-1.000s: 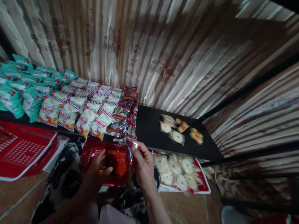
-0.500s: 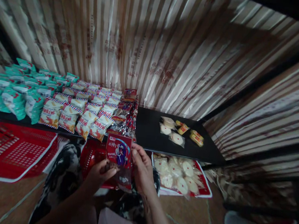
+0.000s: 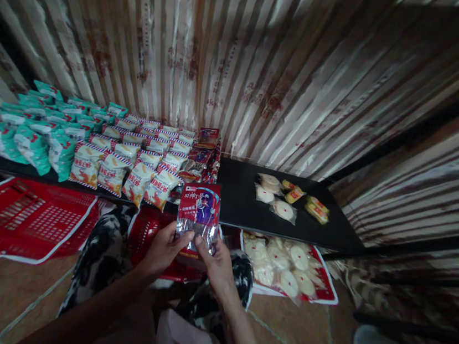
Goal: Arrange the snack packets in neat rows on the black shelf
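Note:
Both of my hands hold a dark red snack packet (image 3: pixel 200 207) with a purple picture and a clear lower part. My left hand (image 3: pixel 167 248) pinches its lower left side, and my right hand (image 3: pixel 215 257) grips the lower right, thumbs on the front. The packet is upright before the front edge of a black shelf (image 3: pixel 242 207). Just behind it, similar red packets (image 3: pixel 197 162) stand in a column on the shelf. To their left are rows of white and orange snack bags (image 3: pixel 114 172), and beyond those, teal bags (image 3: pixel 32 145).
Round pale wafers in clear wrap (image 3: pixel 283 211) and yellow packets (image 3: pixel 317 209) lie on the shelf's right part. Below are a red basket of wrapped wafers (image 3: pixel 323 292), a red basket (image 3: pixel 47 222) at left and another between my knees. Striped curtain (image 3: pixel 247 57) hangs behind.
The packet has risen and turned to stand upright and face me. My left hand has moved to its lower left edge, and my right hand has slid from its upper side to the lower right.

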The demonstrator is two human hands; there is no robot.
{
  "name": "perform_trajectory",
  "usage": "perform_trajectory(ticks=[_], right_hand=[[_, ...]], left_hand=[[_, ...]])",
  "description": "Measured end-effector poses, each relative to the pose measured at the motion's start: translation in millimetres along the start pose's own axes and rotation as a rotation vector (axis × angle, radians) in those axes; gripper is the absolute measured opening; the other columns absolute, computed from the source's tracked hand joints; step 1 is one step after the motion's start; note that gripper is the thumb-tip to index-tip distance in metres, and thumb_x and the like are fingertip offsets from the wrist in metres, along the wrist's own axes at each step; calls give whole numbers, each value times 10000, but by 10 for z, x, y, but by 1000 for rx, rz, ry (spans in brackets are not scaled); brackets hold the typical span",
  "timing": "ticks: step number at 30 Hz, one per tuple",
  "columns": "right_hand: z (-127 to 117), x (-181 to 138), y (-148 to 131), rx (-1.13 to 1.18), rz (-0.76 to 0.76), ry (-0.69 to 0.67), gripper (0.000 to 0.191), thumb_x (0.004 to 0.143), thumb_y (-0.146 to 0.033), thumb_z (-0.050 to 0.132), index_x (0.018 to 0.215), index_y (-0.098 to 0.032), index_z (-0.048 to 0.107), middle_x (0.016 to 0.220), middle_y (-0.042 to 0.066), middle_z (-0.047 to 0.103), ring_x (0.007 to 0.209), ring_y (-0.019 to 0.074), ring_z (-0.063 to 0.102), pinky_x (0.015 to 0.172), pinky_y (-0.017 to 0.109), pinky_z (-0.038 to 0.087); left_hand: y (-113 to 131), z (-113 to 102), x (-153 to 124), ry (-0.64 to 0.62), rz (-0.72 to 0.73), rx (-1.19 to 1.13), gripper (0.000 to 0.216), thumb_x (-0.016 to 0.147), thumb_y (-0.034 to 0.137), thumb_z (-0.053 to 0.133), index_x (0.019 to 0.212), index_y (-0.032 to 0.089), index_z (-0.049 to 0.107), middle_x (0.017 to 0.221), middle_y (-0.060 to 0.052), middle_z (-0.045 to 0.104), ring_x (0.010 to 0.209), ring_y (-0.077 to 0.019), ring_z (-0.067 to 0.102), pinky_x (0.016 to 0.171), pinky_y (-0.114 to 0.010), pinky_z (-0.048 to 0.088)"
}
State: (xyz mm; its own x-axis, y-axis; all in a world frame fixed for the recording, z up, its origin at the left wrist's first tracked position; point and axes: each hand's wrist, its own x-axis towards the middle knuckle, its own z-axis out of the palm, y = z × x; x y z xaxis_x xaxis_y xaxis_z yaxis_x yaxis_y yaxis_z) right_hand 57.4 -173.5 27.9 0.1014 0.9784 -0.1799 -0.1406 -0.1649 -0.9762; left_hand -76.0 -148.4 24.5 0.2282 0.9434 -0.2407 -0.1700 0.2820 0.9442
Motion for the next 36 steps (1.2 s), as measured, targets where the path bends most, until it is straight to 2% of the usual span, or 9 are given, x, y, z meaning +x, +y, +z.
perform_trajectory(ticks=[4, 7, 12, 16, 22, 27, 31, 34, 36], right_hand=[[34, 64, -102, 41, -49, 29, 360, 661, -398, 722, 958, -211, 641, 895, 19, 688, 809, 181, 613, 753, 315, 499], [37, 107, -176, 120, -15, 40, 373, 651, -401, 727, 960, -214, 635, 903, 22, 689, 778, 183, 623, 687, 310, 516], [36, 187, -182, 217, 25, 97, 365, 632, -373, 749, 943, -221, 633, 856, 9, 698, 739, 176, 634, 683, 313, 511], [19, 260, -183, 226, 49, 125, 410, 641, -388, 742, 997, -221, 624, 839, 13, 702, 704, 182, 638, 665, 320, 507], [-80, 481, -264, 208, 24, 121, 403, 654, -444, 717, 984, -233, 621, 876, 24, 701, 714, 198, 636, 605, 302, 494], [-133, 691, -359, 128, 0, 113, 324, 630, -462, 724, 840, -230, 639, 715, -16, 679, 620, 173, 605, 570, 287, 468], [-120, 870, -409, 46, -32, 148, 323, 594, -467, 736, 771, -218, 630, 624, -43, 641, 517, 129, 538, 532, 262, 431], [-97, 1026, -438, 9, -54, 161, 346, 589, -486, 723, 768, -209, 620, 612, -43, 632, 501, 120, 518, 521, 256, 415], [-69, 1135, -458, -16, -62, 152, 358, 583, -490, 720, 771, -203, 616, 610, -41, 627, 496, 116, 507, 508, 250, 403]], left_hand=[[66, 2, 17, -29, 36, -19, 354, 762, 425, 591, 998, 164, 549, 990, -57, 677, 903, -198, 635, 819, -313, 490], [137, -11, 30, -43, 63, -19, 321, 755, 402, 589, 963, 164, 540, 1020, -76, 663, 913, -192, 632, 851, -320, 476], [122, -36, 67, 19, 19, 62, 291, 705, 368, 593, 904, 159, 554, 887, -62, 672, 795, -181, 639, 725, -293, 497], [110, -26, 114, -6, -29, 95, 224, 720, 364, 552, 836, 173, 562, 722, -3, 645, 665, -146, 616, 580, -241, 475], [158, 16, 312, 15, 82, 66, 221, 706, 359, 574, 809, 163, 563, 653, 22, 592, 598, -113, 566, 546, -210, 439], [111, 34, 453, 63, 70, 24, 295, 696, 351, 589, 919, 162, 554, 608, 46, 544, 532, -102, 534, 535, -220, 440], [128, -17, 484, 149, 130, 71, 326, 735, 277, 554, 1038, 161, 525, 797, -11, 596, 685, -119, 585, 656, -244, 481], [145, -61, 473, 257, 250, 230, 321, 768, 228, 510, 1082, 165, 523, 1027, -75, 571, 861, -150, 586, 762, -287, 490], [140, -81, 460, 279, 331, 360, 306, 781, 193, 481, 1082, 174, 536, 1118, -93, 532, 978, -177, 559, 817, -317, 485]])
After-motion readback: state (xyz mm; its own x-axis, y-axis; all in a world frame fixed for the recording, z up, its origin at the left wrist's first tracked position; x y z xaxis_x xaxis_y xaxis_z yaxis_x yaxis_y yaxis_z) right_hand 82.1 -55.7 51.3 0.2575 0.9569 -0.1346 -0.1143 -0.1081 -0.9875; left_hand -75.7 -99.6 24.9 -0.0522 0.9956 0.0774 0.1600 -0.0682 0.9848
